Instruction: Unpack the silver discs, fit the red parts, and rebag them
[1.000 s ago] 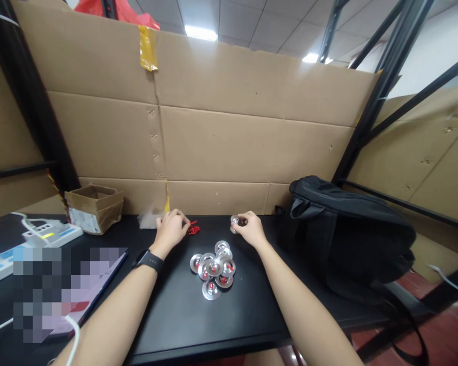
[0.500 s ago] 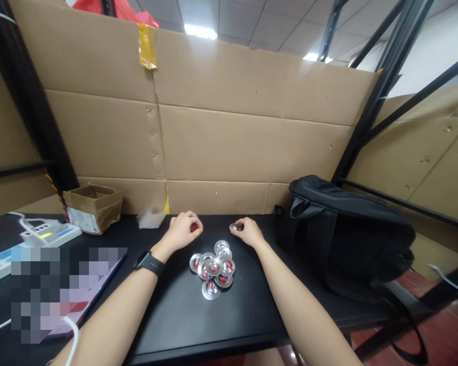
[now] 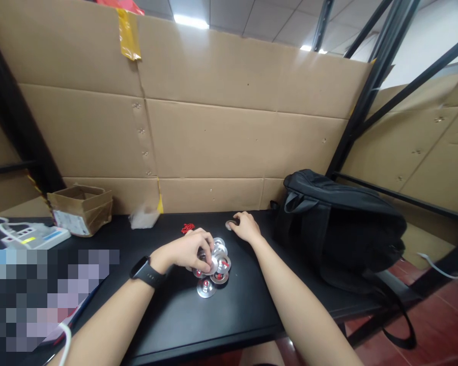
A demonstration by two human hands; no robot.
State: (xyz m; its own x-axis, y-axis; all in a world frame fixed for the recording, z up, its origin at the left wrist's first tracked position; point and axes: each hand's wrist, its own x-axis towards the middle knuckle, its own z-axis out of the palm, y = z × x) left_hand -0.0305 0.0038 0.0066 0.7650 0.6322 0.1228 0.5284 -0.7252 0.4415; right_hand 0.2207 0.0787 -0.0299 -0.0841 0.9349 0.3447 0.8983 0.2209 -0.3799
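Observation:
A pile of shiny round metal discs with raised centres (image 3: 206,287) lies on the black table, bits of red showing at their middles. My left hand (image 3: 191,250), with a dark watch on the wrist, reaches over the pile, thumb and fingers closed on an upper disc (image 3: 213,265); the fingers cover part of the heap. Farther back, my right hand (image 3: 247,227) has its fingers curled at another metal disc (image 3: 230,224), partly hidden by the fingertips. A small clump of red pieces (image 3: 188,228) sits on the table just beyond my left hand.
A black backpack (image 3: 343,234) stands on the right. Toward the left are an opened cardboard box (image 3: 80,211), a clear plastic bag (image 3: 144,218), a white power strip (image 3: 41,234) and a pixelated flat item. A cardboard wall (image 3: 213,147) closes off the back.
My left hand has let go of the red pieces and moved toward me and right, onto the disc pile. My right hand stays near its place with its disc. The view has shifted slightly.

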